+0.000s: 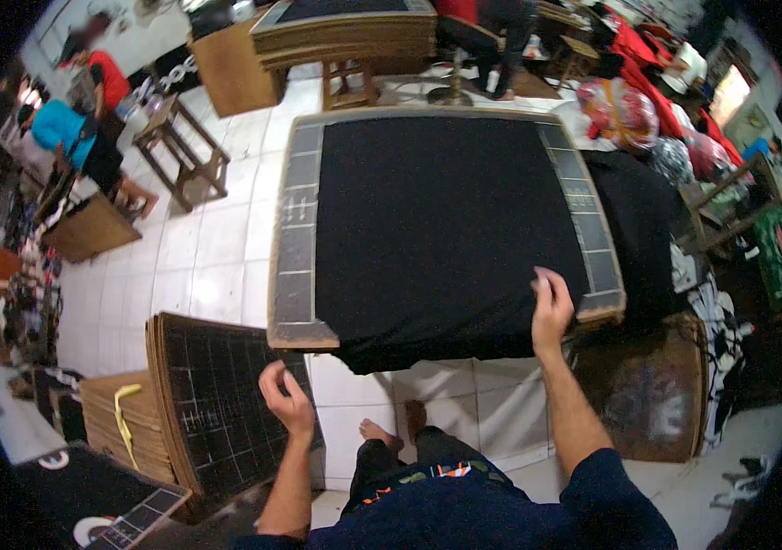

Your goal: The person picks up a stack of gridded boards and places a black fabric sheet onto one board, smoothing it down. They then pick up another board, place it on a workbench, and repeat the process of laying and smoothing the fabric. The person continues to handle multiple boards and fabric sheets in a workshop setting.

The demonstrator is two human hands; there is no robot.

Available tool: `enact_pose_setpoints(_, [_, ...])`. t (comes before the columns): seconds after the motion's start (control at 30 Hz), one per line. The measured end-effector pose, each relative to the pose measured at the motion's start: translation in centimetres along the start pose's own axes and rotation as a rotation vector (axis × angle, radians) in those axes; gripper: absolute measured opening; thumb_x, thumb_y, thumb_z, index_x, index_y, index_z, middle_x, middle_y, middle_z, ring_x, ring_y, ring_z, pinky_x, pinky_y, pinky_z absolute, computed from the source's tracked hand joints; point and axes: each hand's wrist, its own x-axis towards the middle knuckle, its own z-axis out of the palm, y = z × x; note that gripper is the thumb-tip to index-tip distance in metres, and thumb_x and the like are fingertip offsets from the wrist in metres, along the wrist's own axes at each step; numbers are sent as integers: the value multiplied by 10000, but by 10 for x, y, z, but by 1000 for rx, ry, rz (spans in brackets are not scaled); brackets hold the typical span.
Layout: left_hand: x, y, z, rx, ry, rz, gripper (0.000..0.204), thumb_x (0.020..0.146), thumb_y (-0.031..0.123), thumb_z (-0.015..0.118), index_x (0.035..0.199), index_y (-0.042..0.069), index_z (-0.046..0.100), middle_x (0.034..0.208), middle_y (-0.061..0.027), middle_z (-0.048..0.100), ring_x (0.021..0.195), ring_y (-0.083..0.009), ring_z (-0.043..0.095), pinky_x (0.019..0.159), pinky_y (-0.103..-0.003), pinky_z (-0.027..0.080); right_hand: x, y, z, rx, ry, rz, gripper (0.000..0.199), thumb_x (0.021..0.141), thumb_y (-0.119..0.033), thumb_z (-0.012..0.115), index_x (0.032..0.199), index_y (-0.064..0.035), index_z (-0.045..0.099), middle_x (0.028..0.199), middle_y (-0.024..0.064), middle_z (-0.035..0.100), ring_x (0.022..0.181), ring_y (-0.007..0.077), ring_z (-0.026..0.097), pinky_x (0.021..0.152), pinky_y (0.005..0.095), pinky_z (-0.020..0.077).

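A large black cloth (437,220) lies over a board (297,247) whose grey, white-lined margins show along the left and right sides. The cloth's near edge hangs in loose folds below the board's front. My right hand (551,312) is over the cloth's near right part, fingers loosely bent and slightly apart, with nothing seen in them. Whether its fingertips touch the cloth I cannot tell. Lower left of the board, my left hand (287,401) hovers in front of a leaning stack of dark gridded boards (217,403), fingers loosely curled and nothing visible in them.
More dark cloth (634,229) hangs beyond the board's right side. Brown boards (643,394) lean below it. A wooden stool (180,151) stands on the white tiled floor at left. Another stack of boards (345,41) is ahead. People work at far left; bagged bundles (620,115) lie at right.
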Motion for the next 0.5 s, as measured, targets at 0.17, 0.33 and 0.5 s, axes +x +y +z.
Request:
enact_pose_setpoints(0.17, [-51, 20, 35, -208, -309, -210, 315, 942, 67, 640, 1245, -4, 591, 1186, -129, 662, 1038, -226, 648, 846, -355, 515, -77, 71, -136, -263, 301, 426, 153, 921, -116, 714, 1036, -19, 687, 955, 72, 703, 854, 149, 652, 758, 312, 522])
enact_pose_setpoints(0.33, [-38, 16, 78, -195, -320, -269, 356, 875, 134, 776, 1155, -25, 623, 1031, -109, 686, 940, -204, 643, 842, -349, 513, -84, 95, -140, -257, 140, 396, 350, 854, -208, 816, 1132, -22, 709, 936, 96, 744, 881, 175, 698, 771, 332, 554])
enact_pose_setpoints(0.5, [-23, 5, 85, -195, -361, -307, 199, 887, 120, 745, 963, -17, 622, 842, -26, 600, 762, -143, 527, 700, -331, 456, -64, 99, -114, -236, 170, 367, 329, 864, -222, 812, 1081, -5, 693, 896, 77, 711, 817, 152, 658, 740, 311, 533])
